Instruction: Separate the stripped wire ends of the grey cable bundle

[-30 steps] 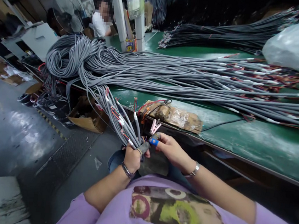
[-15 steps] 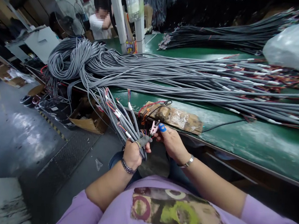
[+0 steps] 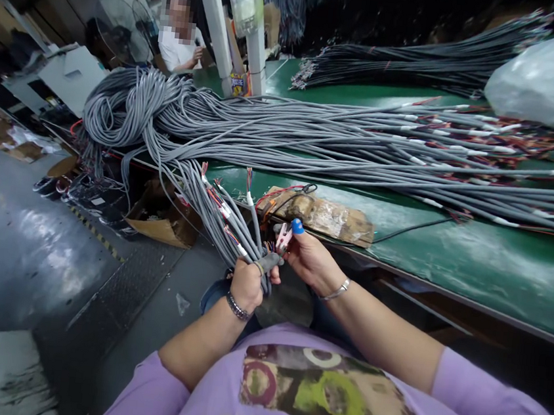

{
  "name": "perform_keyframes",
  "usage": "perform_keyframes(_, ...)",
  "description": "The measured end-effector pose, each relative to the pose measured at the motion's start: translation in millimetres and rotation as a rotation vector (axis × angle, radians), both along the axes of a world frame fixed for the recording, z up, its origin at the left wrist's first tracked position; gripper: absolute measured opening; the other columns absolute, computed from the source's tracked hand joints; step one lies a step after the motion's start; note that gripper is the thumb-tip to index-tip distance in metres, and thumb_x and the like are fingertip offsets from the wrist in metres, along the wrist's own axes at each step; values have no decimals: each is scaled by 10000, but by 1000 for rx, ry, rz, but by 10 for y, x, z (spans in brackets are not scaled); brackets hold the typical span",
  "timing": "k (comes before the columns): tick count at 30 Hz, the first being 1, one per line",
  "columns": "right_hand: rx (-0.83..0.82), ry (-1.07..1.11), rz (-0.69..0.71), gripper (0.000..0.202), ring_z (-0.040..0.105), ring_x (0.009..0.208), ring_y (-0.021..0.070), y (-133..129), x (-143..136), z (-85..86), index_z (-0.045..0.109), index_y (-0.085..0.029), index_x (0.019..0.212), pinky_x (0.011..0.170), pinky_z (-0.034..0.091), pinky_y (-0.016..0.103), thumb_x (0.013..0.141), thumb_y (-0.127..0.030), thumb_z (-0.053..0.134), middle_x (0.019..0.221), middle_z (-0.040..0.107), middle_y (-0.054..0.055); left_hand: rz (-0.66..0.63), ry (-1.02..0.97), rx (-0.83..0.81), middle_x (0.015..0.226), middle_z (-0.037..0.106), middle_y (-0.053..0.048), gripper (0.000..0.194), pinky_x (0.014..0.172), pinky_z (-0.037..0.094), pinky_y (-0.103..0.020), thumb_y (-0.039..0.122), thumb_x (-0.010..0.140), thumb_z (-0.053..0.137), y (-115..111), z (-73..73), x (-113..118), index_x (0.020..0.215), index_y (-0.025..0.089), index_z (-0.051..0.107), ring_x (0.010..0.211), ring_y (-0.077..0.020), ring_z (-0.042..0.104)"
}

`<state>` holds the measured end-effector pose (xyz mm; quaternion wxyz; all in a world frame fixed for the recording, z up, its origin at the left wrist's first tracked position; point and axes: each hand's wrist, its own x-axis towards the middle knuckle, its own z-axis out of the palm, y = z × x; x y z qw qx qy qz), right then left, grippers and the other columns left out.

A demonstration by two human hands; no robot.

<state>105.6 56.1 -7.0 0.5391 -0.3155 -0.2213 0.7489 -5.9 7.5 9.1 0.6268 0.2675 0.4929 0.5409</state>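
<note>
My left hand [image 3: 250, 282], with a grey covering on its thumb, is closed round a bundle of grey cables [image 3: 227, 232] whose stripped ends show coloured wires and white tape. Just right of it my right hand [image 3: 309, 256], blue tape on one fingertip, pinches a small pink clip [image 3: 283, 238] against the short wire ends. A taped wooden board [image 3: 330, 218] with red and black leads lies at the bench edge beyond my hands. Many long grey cables [image 3: 265, 127] stretch across the green bench [image 3: 450, 252], coiled at the left.
Black cables [image 3: 400, 68] and a clear plastic bag [image 3: 552, 78] lie at the back right. White posts [image 3: 214, 23] rise from the bench. A person [image 3: 178, 42] in white is behind at the left. An open carton [image 3: 164, 219] stands below the bench edge.
The pink clip and my right fingers have shifted slightly left, and the right wrist has turned a little. The view has moved slightly. The person behind has raised their head.
</note>
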Motion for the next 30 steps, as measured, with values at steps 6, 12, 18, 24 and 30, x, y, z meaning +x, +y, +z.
perform_keyframes(6,-34,33,79,473,500,536,109,-44,20,36,647,-172,776,494,416,231,726,-639,596,604,585,0,15,-7,13,409,527,24,275,367,376,-206,331,533,759,-21,16,0,563,130,574,343,-74,449)
perform_keyframes(12,-81,56,207,493,552,591,115,-123,116,52,649,-177,811,553,480,237,769,-653,528,708,628,28,30,-20,54,419,526,27,264,383,389,-206,331,560,755,-87,17,-53,574,134,581,364,-74,461)
perform_keyframes(18,-50,31,186,288,526,567,89,-101,124,83,649,-178,824,556,489,217,725,-442,707,661,607,-12,101,-35,47,419,522,29,289,391,382,-203,344,550,773,-103,58,-58,577,133,578,374,-73,460)
perform_keyframes(24,-23,-86,16,315,440,503,62,-126,85,68,621,-180,699,500,439,189,659,-464,752,601,553,-37,119,-59,47,477,553,18,283,397,382,-200,339,548,776,-59,76,-31,590,135,585,396,-68,468)
perform_keyframes(30,86,-218,-62,429,458,522,77,-121,72,13,623,-173,693,522,424,216,707,-601,641,610,570,-13,128,-74,37,457,545,25,256,383,377,-193,305,540,771,-7,41,14,593,134,587,384,-68,465)
